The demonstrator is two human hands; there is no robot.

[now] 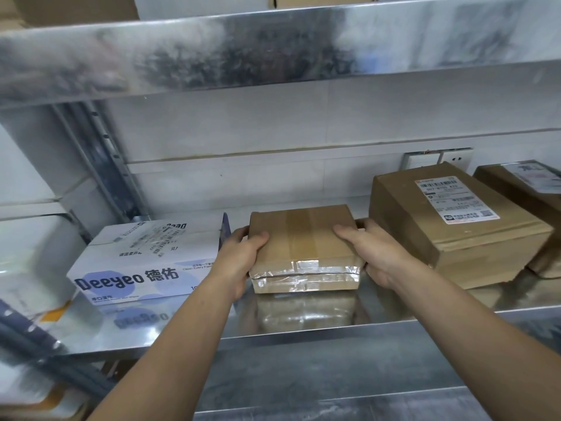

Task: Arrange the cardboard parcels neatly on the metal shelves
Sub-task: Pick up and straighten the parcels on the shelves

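Note:
A small brown cardboard parcel (303,238) with tape along its top and clear tape on its front edge sits on the shiny metal shelf (303,329). My left hand (239,256) grips its left side, thumb on top. On the parcel's right side my right hand (373,250) holds it the same way. To the left lies a white Deeyeo carton (145,262). A larger brown parcel with a white shipping label (455,226) stands to the right, and another brown parcel (528,192) shows at the far right edge.
The steel shelf above (273,47) overhangs close over the work space, with boxes on it. A slotted upright post (103,153) stands at the back left. White packages (33,262) fill the left end. A wall socket (440,158) sits behind the labelled parcel.

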